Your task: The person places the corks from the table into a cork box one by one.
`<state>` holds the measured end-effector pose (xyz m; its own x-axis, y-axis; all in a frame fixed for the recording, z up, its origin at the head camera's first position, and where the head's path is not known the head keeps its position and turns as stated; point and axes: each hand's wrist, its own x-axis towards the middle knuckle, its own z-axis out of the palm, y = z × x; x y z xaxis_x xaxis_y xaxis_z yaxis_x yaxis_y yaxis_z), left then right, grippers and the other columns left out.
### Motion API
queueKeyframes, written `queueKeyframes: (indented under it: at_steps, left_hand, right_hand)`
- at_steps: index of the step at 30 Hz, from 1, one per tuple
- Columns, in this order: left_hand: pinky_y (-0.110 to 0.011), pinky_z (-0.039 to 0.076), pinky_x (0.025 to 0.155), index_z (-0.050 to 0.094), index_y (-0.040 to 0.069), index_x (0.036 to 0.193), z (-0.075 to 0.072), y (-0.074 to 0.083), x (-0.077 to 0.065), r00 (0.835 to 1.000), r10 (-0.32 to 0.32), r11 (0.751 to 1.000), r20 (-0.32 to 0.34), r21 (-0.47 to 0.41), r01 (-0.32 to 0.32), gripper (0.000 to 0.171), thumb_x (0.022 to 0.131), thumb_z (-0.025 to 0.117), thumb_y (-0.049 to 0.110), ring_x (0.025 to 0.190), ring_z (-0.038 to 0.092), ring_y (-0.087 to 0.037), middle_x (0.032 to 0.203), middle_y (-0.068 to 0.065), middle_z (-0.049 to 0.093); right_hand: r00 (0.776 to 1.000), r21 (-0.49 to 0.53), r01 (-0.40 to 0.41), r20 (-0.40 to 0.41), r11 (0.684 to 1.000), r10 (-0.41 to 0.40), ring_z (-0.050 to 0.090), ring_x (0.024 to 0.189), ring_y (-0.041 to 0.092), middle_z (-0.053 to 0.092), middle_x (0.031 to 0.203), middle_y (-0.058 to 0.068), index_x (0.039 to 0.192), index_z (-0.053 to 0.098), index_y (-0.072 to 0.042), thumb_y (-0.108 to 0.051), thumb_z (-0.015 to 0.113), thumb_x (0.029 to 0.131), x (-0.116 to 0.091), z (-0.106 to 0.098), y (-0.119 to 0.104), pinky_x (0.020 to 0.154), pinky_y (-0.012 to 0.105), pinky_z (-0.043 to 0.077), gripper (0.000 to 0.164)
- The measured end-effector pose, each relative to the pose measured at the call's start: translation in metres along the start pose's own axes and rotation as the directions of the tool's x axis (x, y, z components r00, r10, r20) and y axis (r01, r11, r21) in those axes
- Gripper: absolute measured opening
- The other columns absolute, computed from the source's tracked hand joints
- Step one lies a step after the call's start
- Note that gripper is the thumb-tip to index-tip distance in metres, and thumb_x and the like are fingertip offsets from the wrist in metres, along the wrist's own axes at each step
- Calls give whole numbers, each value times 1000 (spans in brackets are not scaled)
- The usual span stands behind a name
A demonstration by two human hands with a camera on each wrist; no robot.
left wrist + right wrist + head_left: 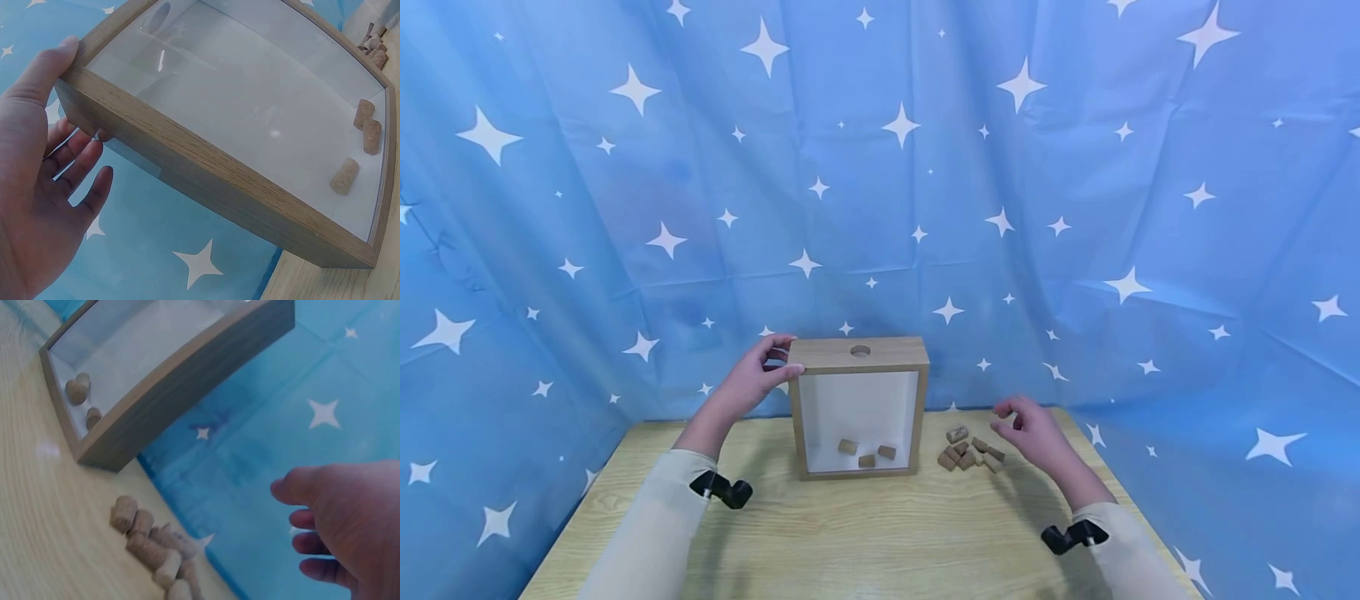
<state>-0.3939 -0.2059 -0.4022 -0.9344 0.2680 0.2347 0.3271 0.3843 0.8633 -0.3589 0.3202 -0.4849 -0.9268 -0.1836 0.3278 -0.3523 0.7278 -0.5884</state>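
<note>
A shallow wooden box (895, 353) with a clear front and a round hole (861, 351) in its top stands upright on the table. My left hand (747, 387) holds its upper left corner, thumb (55, 62) on the front edge and the other fingers round the side and back. Three corks (344, 175) lie inside at the bottom. To the right of the box, several loose corks (965, 459) are heaped on the table. My right hand (1036, 435) hovers just right of that heap, fingers loosely bent and nothing visible between them.
The light wooden table (850, 533) ends at a blue curtain (865, 208) with white stars, which hangs close behind the box and along both sides. A black wrist camera (722, 490) sits on the left sleeve, another camera (1073, 537) on the right.
</note>
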Motion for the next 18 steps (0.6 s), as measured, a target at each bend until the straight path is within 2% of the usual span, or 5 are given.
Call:
queueKeyframes:
  at_steps: [5, 11, 18]
  left_hand:
    - [-59, 48, 113, 48, 15, 163, 1, 1, -1, 1000, -3, 1000, -4, 0, 3, 74, 104, 79, 47, 140, 52, -43, 151, -19, 51]
    - [-58, 49, 112, 48, 15, 163, 0, 0, 0, 1000, 4, 1000, -8, 2, -4, 73, 104, 79, 45, 139, 52, -42, 152, -18, 51]
    - [-60, 48, 113, 47, 15, 164, 0, 1, 0, 1000, 0, 1000, 0, 1, 0, 75, 104, 79, 47, 140, 51, -42, 153, -19, 50]
  right_hand:
    - [999, 17, -41, 28, 999, 41, 55, 74, 17, 70, 115, 14, 125, 75, -1, -11, 78, 104, -6, 9, 14, 61, 33, 47, 23]
    - [999, 40, -46, 30, 998, 45, 55, 71, 18, 71, 108, 14, 120, 76, 1, -8, 79, 102, -11, 20, 25, 60, 32, 47, 21]
    - [993, 50, -100, 64, 994, 97, 55, 78, 18, 70, 118, 21, 123, 74, 2, -6, 78, 103, -15, 30, 41, 64, 32, 49, 22]
